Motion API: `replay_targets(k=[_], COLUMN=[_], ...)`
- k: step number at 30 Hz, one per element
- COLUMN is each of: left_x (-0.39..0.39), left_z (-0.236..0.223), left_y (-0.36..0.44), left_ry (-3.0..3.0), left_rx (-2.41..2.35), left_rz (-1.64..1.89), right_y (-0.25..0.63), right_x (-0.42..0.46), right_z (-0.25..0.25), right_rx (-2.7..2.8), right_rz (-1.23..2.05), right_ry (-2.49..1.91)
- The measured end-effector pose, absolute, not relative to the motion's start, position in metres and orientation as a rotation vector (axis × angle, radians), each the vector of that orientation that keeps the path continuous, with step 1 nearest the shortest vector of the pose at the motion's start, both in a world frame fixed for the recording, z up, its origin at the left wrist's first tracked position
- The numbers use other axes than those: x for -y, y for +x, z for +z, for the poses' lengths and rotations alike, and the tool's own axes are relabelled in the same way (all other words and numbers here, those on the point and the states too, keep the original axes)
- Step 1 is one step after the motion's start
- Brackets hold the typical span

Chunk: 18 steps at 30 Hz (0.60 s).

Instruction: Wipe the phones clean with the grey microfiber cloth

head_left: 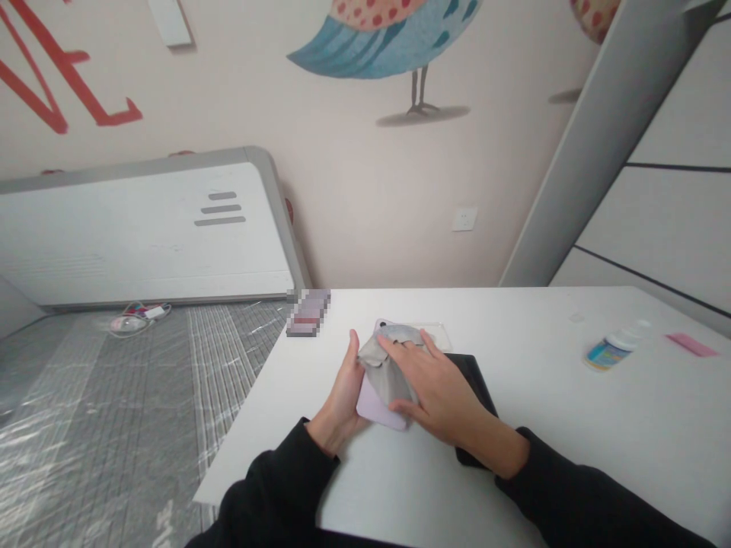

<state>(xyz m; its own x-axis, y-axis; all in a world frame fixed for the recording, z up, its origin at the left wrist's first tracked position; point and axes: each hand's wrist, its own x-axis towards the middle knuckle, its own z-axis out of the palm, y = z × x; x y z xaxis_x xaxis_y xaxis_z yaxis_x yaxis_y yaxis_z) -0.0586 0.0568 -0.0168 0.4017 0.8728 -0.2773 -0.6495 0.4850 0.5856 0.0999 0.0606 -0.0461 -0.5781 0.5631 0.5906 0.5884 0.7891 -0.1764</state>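
Note:
Between my hands is a lilac phone [379, 407], tilted, with a dark camera spot near its upper left corner. My left hand [344, 392] holds it by the left edge, thumb up along the side and fingers beneath. A crumpled grey cloth [381, 371] covers much of its upper face. My right hand [431, 384] presses that cloth onto the phone, fingers bent over it. Behind them lies a clear case [439, 335], partly hidden. A flat black object [477, 380] lies under my right hand and wrist; its kind is unclear.
On the right of the white table [548, 403], a white bottle [617, 346] with a blue and yellow label lies on its side. Past it is a pink strip [691, 345]. A pixelated item [308, 312] sits at the left back edge. The wall has a socket [464, 219].

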Motion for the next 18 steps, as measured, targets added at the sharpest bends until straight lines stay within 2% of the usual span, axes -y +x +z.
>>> replay_targets(k=[5, 9, 12, 16, 18], left_x=[-0.055, -0.055, -0.055, -0.054, -0.052], left_z=[-0.022, -0.021, -0.023, -0.031, -0.035], left_y=[-0.059, -0.063, -0.064, -0.066, -0.067], left_ry=[0.412, 0.439, 0.444, 0.429, 0.423], left_rx=[-0.568, -0.591, -0.584, -0.579, -0.568], left_rz=[0.994, 0.974, 0.959, 0.893, 0.838], right_y=[0.100, 0.106, 0.108, 0.112, 0.115], right_x=[-0.058, -0.059, -0.058, -0.056, -0.054], right_z=[-0.048, -0.046, -0.045, -0.044, -0.043], right_rx=[2.511, 2.418, 2.547, 2.490, 2.532], right_rz=[-0.051, -0.090, 0.021, -0.025, -0.011], right_ry=[-0.744, -0.861, -0.646, -0.803, -0.672])
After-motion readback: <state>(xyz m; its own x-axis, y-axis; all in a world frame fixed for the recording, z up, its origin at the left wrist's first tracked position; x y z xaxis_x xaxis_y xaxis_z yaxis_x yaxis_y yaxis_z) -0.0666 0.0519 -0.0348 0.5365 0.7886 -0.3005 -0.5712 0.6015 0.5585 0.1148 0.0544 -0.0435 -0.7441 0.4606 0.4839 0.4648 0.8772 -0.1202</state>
